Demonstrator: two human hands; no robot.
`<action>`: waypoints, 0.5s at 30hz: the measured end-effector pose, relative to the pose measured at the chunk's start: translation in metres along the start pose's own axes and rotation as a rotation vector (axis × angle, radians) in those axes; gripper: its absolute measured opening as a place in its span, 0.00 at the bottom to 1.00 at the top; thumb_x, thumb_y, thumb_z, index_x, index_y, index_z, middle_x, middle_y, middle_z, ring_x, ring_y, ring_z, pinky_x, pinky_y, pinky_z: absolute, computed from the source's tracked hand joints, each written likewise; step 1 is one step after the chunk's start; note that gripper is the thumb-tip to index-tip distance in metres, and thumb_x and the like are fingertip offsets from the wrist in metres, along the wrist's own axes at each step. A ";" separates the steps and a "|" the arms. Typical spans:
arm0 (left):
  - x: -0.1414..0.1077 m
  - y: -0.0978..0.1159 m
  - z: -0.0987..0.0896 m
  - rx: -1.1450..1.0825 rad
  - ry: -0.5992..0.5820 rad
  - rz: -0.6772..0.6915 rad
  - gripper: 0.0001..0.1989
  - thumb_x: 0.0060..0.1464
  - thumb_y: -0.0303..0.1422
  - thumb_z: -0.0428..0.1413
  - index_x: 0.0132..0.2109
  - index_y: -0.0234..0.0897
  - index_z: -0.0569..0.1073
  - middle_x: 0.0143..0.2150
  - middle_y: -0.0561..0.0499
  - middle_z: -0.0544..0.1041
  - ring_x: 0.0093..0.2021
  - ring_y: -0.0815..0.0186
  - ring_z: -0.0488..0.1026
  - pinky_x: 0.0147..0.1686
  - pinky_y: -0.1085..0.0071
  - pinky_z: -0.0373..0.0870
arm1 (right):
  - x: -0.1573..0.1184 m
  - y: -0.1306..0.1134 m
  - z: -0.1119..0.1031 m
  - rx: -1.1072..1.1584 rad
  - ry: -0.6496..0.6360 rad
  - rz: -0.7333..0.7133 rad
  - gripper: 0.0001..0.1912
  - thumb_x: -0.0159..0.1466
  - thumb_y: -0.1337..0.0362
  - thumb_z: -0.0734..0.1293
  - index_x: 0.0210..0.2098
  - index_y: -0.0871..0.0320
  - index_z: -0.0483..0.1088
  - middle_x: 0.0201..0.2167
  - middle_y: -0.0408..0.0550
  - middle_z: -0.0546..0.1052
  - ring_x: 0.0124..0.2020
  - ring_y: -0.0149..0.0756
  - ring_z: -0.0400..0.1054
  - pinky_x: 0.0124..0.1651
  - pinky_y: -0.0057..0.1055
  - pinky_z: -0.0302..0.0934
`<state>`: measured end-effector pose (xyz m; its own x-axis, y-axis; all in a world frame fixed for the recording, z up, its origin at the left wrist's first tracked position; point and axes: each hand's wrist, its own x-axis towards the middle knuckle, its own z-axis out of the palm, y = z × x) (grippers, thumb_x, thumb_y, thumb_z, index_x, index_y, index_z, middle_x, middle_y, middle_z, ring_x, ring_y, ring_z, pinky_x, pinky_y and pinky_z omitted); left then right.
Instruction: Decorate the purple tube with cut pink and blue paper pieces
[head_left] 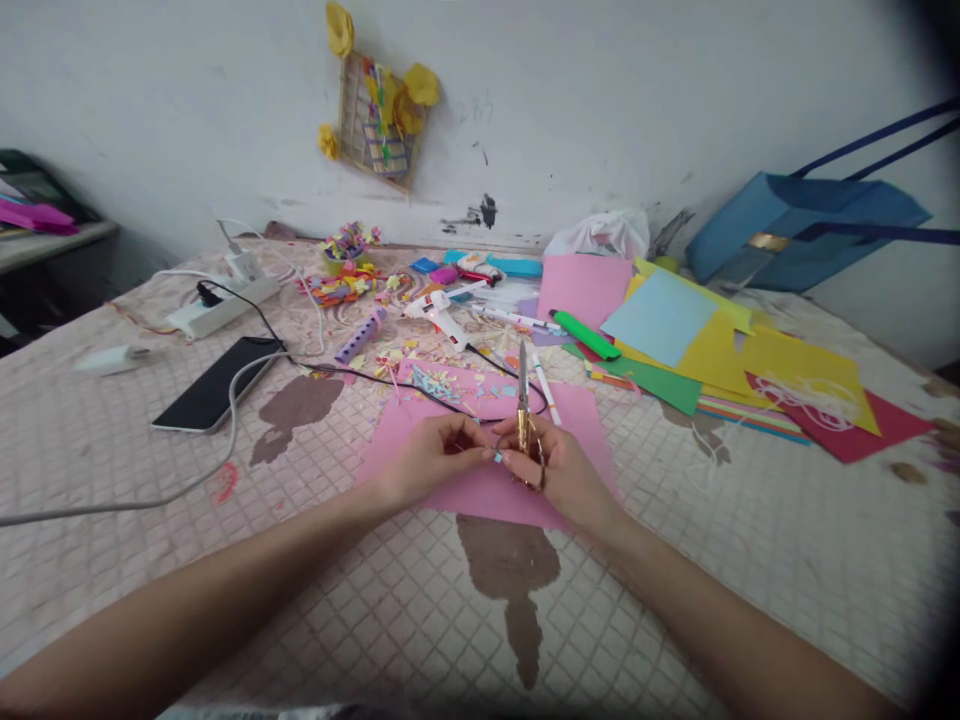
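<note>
Head cam: pinching tiny lt-blue paper bit (498, 456) btwn thumb & finger of L hand (421, 462), tips together, right where both hands meet. Touching same bit w/ thumb tip of R hand (568, 478), also clamping gold-handled scissors (523, 418) in that hand, blades up & pointing away; exact finger placement in handle loops hard to tell. Under both hands, pink sheet (469, 500) on quilted tablecloth (360, 620), w/ brown patch (510, 565) just on near side of hands.

Just beyond L hand, on same sheet: lt-blue scraps (431, 382). Past fingertips: black cord (360, 374), looping to white glue gun (442, 318) farther out.

Just past R hand: white pen (546, 390), slanting away; farther out, green tool (585, 335), type unclear. Off to R of R hand: piled colored paper, incl. lt-blue sheet (660, 315) over yellow, plus tangled white string (810, 400) partly on red sheet (847, 440).

Well to L of L hand: dark flat device (217, 385), then white power strip (225, 308) farther off. Beyond L hand, past scraps: purple tube (361, 337) & small pot w/ paper flowers (349, 250). Far beyond R hand, to R: blue bag (810, 230) nr wall.
</note>
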<state>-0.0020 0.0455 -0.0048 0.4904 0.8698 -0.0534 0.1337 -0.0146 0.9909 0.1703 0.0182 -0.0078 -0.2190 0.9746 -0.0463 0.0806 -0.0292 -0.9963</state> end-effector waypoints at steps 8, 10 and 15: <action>0.001 -0.003 -0.002 -0.060 0.039 0.030 0.13 0.46 0.35 0.58 0.38 0.32 0.68 0.36 0.49 0.72 0.36 0.67 0.70 0.39 0.68 0.67 | -0.001 0.000 0.001 0.015 0.030 0.029 0.14 0.53 0.60 0.66 0.38 0.57 0.66 0.29 0.43 0.69 0.25 0.28 0.60 0.25 0.25 0.56; 0.000 -0.004 -0.002 -0.056 0.028 0.029 0.13 0.47 0.35 0.58 0.39 0.32 0.68 0.37 0.48 0.73 0.37 0.67 0.70 0.40 0.67 0.67 | -0.001 0.002 0.002 -0.005 0.040 0.019 0.14 0.53 0.62 0.66 0.38 0.56 0.65 0.32 0.44 0.70 0.26 0.29 0.62 0.26 0.25 0.56; -0.001 -0.002 0.001 -0.070 0.019 0.021 0.12 0.46 0.35 0.58 0.37 0.31 0.69 0.35 0.48 0.73 0.35 0.68 0.70 0.37 0.69 0.66 | -0.002 0.004 0.002 -0.057 0.085 -0.058 0.11 0.54 0.65 0.65 0.38 0.56 0.65 0.32 0.44 0.71 0.29 0.30 0.64 0.31 0.26 0.58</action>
<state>-0.0020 0.0446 -0.0065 0.4758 0.8790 -0.0307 0.0629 0.0008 0.9980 0.1687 0.0160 -0.0119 -0.1420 0.9897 0.0203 0.1263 0.0384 -0.9912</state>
